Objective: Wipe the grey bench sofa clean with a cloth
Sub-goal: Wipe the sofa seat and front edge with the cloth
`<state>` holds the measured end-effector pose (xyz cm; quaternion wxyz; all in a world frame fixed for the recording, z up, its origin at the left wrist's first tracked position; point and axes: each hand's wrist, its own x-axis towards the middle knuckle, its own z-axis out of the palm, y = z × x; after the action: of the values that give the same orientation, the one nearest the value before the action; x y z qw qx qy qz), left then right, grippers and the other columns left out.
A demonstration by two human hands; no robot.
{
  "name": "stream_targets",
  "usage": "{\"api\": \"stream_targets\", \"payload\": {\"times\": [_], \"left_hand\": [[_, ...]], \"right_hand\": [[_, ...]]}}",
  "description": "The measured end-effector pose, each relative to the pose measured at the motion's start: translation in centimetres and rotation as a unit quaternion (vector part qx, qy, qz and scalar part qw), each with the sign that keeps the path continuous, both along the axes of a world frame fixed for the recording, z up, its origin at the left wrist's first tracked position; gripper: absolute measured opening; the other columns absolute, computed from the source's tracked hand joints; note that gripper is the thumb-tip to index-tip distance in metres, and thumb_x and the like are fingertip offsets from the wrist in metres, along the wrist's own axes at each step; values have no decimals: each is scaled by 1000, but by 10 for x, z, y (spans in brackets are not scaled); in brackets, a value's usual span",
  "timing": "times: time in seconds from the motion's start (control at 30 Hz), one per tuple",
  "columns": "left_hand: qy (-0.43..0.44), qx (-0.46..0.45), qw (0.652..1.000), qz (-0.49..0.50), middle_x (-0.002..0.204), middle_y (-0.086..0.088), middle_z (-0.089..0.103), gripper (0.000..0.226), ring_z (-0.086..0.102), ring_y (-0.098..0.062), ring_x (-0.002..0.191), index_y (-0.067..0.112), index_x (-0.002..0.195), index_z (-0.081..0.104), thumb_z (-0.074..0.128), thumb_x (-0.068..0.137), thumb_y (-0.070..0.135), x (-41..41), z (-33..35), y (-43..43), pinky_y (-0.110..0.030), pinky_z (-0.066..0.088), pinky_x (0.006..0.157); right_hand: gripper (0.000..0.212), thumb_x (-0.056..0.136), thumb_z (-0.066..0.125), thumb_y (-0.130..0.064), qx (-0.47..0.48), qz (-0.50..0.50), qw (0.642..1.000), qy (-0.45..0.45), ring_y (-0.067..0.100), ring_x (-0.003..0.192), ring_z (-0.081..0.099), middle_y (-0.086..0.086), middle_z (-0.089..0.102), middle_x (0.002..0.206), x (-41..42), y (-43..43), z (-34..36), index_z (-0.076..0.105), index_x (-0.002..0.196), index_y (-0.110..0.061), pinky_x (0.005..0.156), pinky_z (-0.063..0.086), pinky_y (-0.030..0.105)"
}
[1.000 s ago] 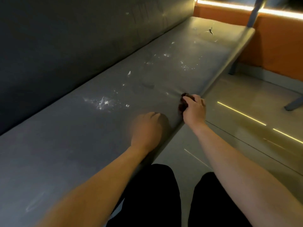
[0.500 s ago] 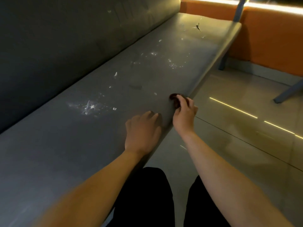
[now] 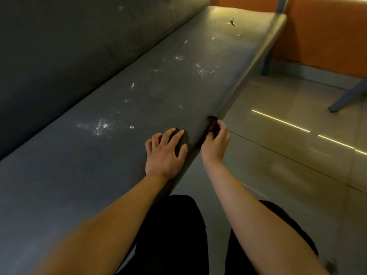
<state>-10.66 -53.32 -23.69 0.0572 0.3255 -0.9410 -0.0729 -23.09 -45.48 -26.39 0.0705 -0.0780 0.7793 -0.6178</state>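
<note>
Loads of white marks on the bench — right hand pinches the cloth, left hand spread, empty — probably sweeps inward next.

- The sofa is long and grey. Its flat seat runs from close by up to the far end of the view. Its back is darker and stands along the left side.
- The seat is dirty. White marks sit near the middle, and more white spots lie further up. A small rip shows near the far end.
- The cloth is small, dark and bunched up. It sits at the front edge of the seat, pinched in the right hand.
</note>
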Motion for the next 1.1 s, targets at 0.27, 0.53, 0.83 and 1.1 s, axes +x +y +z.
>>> {"api": "stream_targets", "payload": {"times": [0.27,0.53,0.83,1.1], "left_hand": [[40,7,999,5,158,12,32,50,25,-22,134,37,151,37,32,103,51,-2,-3,1,-42,21,115],[137,129,982,24,148,7,51,48,37,-20,132,26,147,47,42,100,23,5,6,-6,-30,21,106],[174,156,972,-2,111,4,70,32,61,-18,105,24,111,70,50,92,8,56,33,-54,-31,47,85],[33,60,980,184,155,1,34,52,23,-31,140,34,146,40,41,99,54,134,12,-120,-51,18,116]], "right_hand": [[32,101,50,-9,104,93,984,112,28,116,55,10,48,131,28,12,7,59,131,-17,94,40,24],[41,95,48,-3,207,253,910,256,32,118,41,7,51,132,24,-6,34,64,129,-19,99,46,42],[50,88,50,-4,202,323,894,238,32,121,49,6,58,129,88,-43,48,60,134,-21,103,43,40],[33,90,55,-4,207,242,922,221,31,112,50,5,59,119,57,-99,56,50,120,-17,91,47,43]]}}
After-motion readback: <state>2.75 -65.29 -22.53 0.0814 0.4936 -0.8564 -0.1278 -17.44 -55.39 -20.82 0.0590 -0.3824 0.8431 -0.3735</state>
